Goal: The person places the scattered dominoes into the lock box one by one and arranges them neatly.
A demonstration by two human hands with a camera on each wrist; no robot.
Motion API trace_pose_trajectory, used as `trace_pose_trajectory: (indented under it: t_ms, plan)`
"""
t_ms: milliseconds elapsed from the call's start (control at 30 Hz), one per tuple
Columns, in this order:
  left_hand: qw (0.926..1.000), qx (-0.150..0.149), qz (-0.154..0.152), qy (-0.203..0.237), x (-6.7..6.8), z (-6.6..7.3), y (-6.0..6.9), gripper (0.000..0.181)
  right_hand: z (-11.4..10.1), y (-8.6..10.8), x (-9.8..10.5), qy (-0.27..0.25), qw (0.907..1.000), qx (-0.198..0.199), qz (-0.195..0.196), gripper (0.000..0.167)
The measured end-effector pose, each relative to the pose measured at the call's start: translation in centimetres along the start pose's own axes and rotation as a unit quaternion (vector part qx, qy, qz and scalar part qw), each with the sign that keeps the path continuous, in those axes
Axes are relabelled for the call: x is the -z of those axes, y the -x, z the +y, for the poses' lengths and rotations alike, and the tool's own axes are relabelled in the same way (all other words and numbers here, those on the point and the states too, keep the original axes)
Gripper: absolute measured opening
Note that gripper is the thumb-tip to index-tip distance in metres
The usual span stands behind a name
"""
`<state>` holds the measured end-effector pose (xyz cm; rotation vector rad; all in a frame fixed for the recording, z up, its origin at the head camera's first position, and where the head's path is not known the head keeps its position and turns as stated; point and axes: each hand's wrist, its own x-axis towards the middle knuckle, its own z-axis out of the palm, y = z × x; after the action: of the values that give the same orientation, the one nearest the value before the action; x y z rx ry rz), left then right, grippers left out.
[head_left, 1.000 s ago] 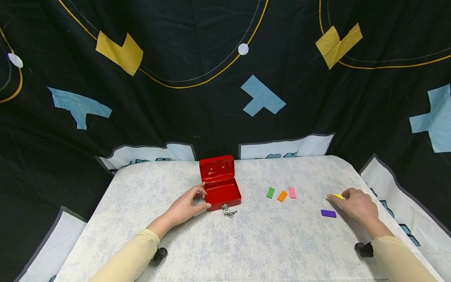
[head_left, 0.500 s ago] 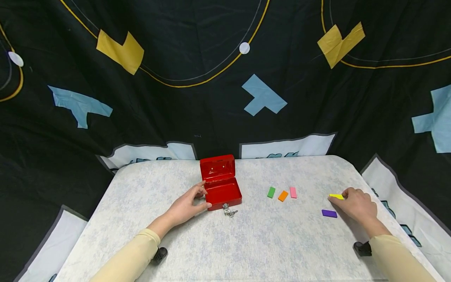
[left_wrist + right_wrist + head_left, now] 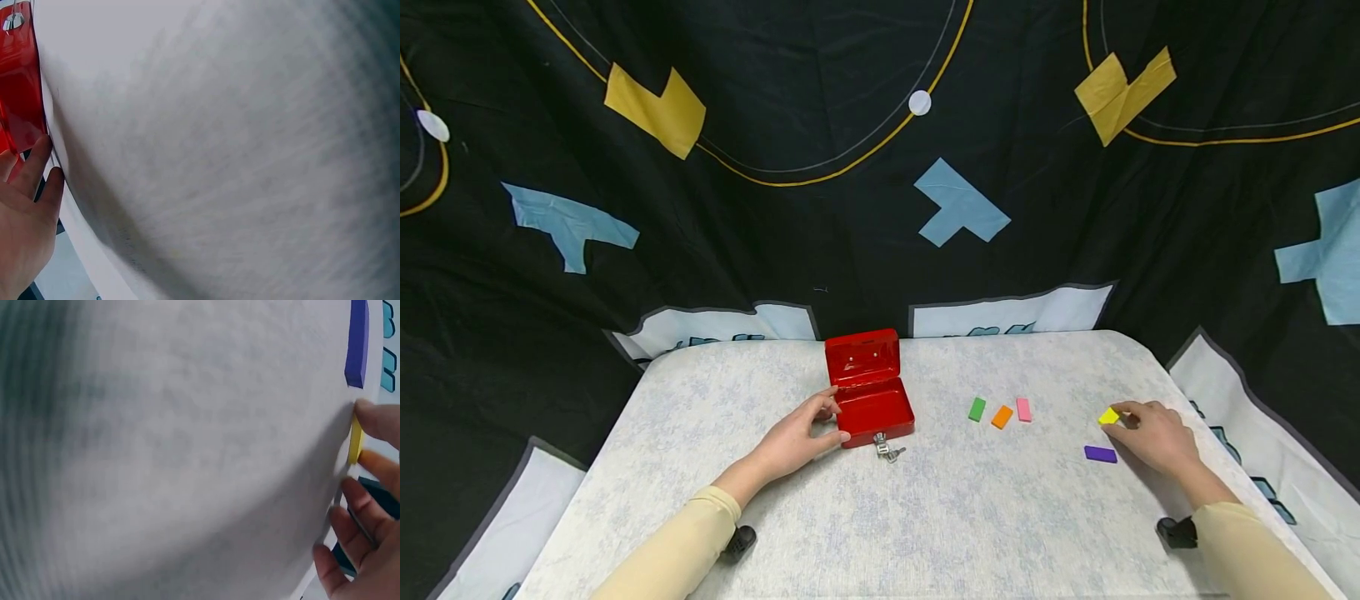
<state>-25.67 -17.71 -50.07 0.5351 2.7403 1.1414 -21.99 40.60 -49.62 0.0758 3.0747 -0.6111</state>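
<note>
In the head view a red metal cash box [image 3: 875, 406] stands with its lid raised. My left hand [image 3: 790, 437] touches its left side, with thumb and fingers spread along the edge. The left wrist view shows those fingertips against the red wall of the box. Far to the right, my right hand [image 3: 1157, 433] pinches a flat yellow block [image 3: 1108, 416] between thumb and forefinger. In the right wrist view the block's yellow edge [image 3: 355, 439] shows between the two digits. A purple block [image 3: 1101, 454] lies just in front of that hand.
Between the box and my right hand lie a green block [image 3: 977, 409], an orange block [image 3: 1002, 417] and a pink block [image 3: 1024, 409]. A latch with small keys [image 3: 889, 451] hangs at the box's front. A dark cloth [image 3: 820, 267] rises behind the white table [image 3: 955, 525].
The yellow block has turned in my right hand's fingers, and more of its face now shows. My left hand and the cash box have stayed put.
</note>
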Motion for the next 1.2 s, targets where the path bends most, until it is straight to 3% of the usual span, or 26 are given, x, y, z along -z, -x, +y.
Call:
trace_pose_trajectory:
  t_ms: [233, 367, 1200]
  plan:
    - [1.0000, 0.002, -0.002, -0.004, 0.1, 0.1, 0.0, 0.035, 0.3, 0.0, 0.4, -0.035, 0.9983, 0.029, -0.037, 0.058]
    - [1.0000, 0.003, -0.002, -0.005, 0.1, 0.2, 0.0, 0.035, 0.9, -0.1, 0.5, -0.061, 0.9970, 0.025, -0.042, 0.066]
    - [1.0000, 0.001, -0.003, 0.000, 0.1, 0.0, -0.1, 0.036, 2.0, -0.5, 0.6, -0.144, 0.9863, 0.022, -0.078, 0.064]
